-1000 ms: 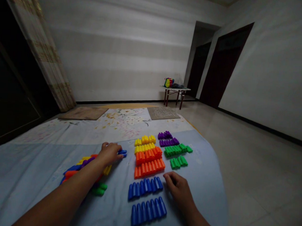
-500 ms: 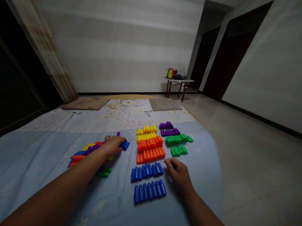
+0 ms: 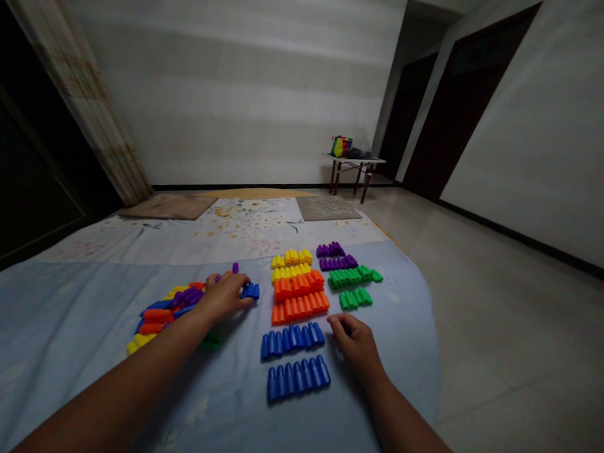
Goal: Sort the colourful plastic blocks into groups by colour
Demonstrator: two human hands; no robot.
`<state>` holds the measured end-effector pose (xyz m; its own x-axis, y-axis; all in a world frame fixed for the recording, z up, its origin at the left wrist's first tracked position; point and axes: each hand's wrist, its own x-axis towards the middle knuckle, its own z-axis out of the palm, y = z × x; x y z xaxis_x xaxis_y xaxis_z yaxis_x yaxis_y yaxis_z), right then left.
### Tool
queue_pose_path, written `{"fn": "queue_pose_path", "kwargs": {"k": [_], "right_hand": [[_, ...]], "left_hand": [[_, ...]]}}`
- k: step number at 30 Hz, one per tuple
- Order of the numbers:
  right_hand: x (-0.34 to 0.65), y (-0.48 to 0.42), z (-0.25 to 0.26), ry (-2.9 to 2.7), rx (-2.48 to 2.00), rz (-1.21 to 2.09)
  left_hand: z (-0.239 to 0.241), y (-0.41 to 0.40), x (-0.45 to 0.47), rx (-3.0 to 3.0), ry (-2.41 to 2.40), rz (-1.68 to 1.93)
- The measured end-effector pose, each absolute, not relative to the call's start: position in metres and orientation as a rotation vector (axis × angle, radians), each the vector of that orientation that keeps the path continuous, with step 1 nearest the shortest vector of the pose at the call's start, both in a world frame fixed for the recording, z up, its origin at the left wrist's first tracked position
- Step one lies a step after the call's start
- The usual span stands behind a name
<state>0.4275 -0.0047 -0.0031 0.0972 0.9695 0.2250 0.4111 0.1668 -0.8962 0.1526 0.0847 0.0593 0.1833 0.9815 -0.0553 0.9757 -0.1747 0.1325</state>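
My left hand (image 3: 223,296) reaches over a loose heap of mixed coloured plastic pieces (image 3: 165,311) on a light blue sheet (image 3: 66,350), its fingers closed on a blue piece (image 3: 252,291) at the heap's right edge. My right hand (image 3: 355,344) rests on the sheet just right of two rows of blue pieces (image 3: 295,358), fingers curled with nothing in them. Beyond lie sorted rows: orange (image 3: 299,300), yellow (image 3: 291,265), purple (image 3: 335,257) and green (image 3: 353,285).
The sheet's right edge meets a tiled floor (image 3: 497,342). A small table (image 3: 353,168) with coloured bags stands by the far wall. Two mats (image 3: 327,207) lie beyond the sheet. A curtain (image 3: 87,103) hangs at the left; dark doorways are at the right.
The view has shifted a little between frames. My left hand has drawn slightly nearer with the blue piece at the heap's right edge. My right hand has stayed beside the blue rows.
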Motion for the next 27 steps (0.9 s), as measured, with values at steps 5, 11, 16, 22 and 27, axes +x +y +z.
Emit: {"fn": "queue_pose_path", "kwargs": {"k": [5, 11, 16, 22, 27], "right_hand": [[0.427, -0.003, -0.005, -1.458, -1.415, 0.723], [0.428, -0.003, -0.006, -1.443, -1.415, 0.715], [0.428, -0.001, -0.009, -1.442, -1.410, 0.740], [0.428, -0.002, -0.009, -1.444, -1.400, 0.754], [0.428, -0.001, -0.009, -1.446, -1.407, 0.748]], "left_hand": [[0.075, 0.043, 0.182, 2.315, 1.724, 0.231], [0.060, 0.014, 0.226, 2.418, 1.492, 0.312], [0.051, 0.011, 0.238, 2.536, 1.475, 0.366], [0.049, 0.012, 0.240, 2.541, 1.486, 0.399], [0.045, 0.013, 0.244, 2.478, 1.469, 0.518]]}}
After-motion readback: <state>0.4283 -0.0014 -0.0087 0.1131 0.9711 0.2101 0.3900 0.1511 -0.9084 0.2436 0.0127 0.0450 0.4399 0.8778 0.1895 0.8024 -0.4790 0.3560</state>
